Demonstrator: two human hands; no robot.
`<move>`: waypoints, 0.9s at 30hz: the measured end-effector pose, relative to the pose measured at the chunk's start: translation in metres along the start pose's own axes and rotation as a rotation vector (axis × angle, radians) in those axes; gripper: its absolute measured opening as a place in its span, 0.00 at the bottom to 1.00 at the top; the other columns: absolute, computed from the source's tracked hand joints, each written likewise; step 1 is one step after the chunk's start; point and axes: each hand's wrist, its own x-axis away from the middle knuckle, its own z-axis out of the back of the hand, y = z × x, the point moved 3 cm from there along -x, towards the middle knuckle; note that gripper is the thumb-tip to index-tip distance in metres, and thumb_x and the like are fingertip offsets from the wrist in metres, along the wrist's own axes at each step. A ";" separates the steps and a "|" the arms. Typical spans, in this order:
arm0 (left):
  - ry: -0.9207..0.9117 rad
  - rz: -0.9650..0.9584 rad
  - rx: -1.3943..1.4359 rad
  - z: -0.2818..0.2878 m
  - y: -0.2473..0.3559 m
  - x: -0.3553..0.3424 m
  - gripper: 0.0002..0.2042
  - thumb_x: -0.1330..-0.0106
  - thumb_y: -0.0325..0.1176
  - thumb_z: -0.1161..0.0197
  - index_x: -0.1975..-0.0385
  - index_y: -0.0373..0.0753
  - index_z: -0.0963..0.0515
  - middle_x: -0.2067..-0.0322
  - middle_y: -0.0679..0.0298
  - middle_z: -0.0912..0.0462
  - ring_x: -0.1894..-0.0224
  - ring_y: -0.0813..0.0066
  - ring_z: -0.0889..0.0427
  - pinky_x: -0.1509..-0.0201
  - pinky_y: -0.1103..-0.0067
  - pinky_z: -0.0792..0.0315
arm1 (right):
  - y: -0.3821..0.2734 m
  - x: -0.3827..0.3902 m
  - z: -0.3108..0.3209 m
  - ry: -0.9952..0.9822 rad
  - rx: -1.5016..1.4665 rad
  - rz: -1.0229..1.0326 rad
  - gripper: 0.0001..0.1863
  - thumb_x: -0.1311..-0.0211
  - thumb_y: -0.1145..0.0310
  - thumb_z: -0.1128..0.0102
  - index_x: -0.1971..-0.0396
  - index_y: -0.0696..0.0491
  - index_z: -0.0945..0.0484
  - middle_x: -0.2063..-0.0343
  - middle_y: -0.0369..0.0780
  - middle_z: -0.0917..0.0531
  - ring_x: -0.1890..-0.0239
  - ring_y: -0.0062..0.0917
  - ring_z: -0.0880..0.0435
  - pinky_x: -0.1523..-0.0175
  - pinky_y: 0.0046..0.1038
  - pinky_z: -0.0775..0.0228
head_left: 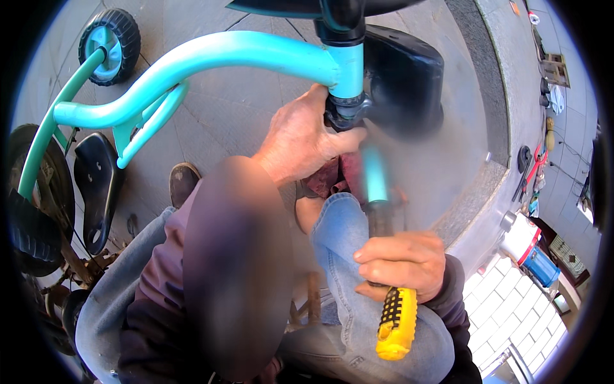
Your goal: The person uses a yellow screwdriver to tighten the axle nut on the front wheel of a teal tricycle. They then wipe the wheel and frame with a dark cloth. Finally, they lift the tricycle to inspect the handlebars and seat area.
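Note:
A turquoise children's tricycle frame (236,51) lies across the upper left, its curved tube ending in a short head tube (349,70). Just under that tube my left hand (304,137) is closed round the dark fitting (345,112). Lower right, my right hand (406,262) grips a tool with a yellow and black handle (398,323), the handle sticking out below the fingers. Above this hand, a dark shaft and a turquoise tube (375,176) run upward; blur hides how they join. The tool's working end cannot be made out.
A black rounded part (403,83) stands beside the head tube. To the left are a small wheel (110,46), another wheel and a black seat (97,192). A raised stone edge (492,96) runs along the right, with red-handled pliers (537,166) and a white-and-blue container (531,249).

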 end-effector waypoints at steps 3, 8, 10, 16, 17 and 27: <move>-0.089 -0.041 0.089 0.004 -0.004 -0.005 0.26 0.43 0.44 0.34 0.52 0.32 0.30 0.59 0.61 0.23 0.57 0.73 0.25 0.49 0.75 0.31 | 0.001 0.000 -0.001 0.021 -0.003 0.015 0.17 0.62 0.70 0.27 0.68 0.50 0.22 0.65 0.35 0.18 0.82 0.19 0.24 0.79 0.19 0.34; 0.042 0.191 0.645 -0.002 0.009 -0.006 0.23 0.42 0.38 0.33 0.52 0.31 0.29 0.56 0.61 0.24 0.50 0.74 0.30 0.42 0.74 0.39 | 0.002 -0.001 -0.002 0.022 -0.040 0.032 0.15 0.59 0.70 0.29 0.68 0.50 0.22 0.65 0.34 0.19 0.80 0.19 0.22 0.79 0.18 0.34; 0.133 0.156 0.627 -0.005 0.003 -0.005 0.22 0.43 0.37 0.33 0.53 0.30 0.29 0.58 0.59 0.23 0.53 0.73 0.26 0.45 0.76 0.35 | 0.001 -0.004 -0.003 -0.022 -0.034 0.055 0.14 0.58 0.70 0.29 0.68 0.51 0.22 0.65 0.34 0.20 0.79 0.19 0.21 0.78 0.18 0.34; 0.053 0.162 0.414 -0.001 0.004 -0.006 0.21 0.45 0.33 0.33 0.54 0.30 0.28 0.59 0.59 0.23 0.57 0.74 0.25 0.50 0.78 0.32 | 0.003 -0.006 -0.008 0.065 -0.029 0.092 0.14 0.58 0.71 0.31 0.68 0.52 0.22 0.67 0.34 0.21 0.81 0.18 0.23 0.79 0.19 0.35; 0.030 0.191 0.366 0.001 0.006 -0.008 0.21 0.44 0.33 0.33 0.54 0.30 0.29 0.59 0.60 0.23 0.57 0.73 0.25 0.50 0.77 0.33 | 0.004 -0.006 -0.010 0.084 -0.031 0.089 0.14 0.58 0.71 0.31 0.68 0.52 0.23 0.67 0.33 0.22 0.81 0.18 0.23 0.79 0.19 0.35; -0.021 0.247 0.297 0.014 0.004 -0.001 0.27 0.45 0.39 0.30 0.52 0.28 0.31 0.58 0.59 0.26 0.52 0.71 0.28 0.42 0.72 0.37 | -0.004 -0.022 -0.018 -0.007 0.044 0.110 0.14 0.55 0.67 0.33 0.66 0.52 0.23 0.66 0.34 0.22 0.83 0.19 0.24 0.79 0.20 0.33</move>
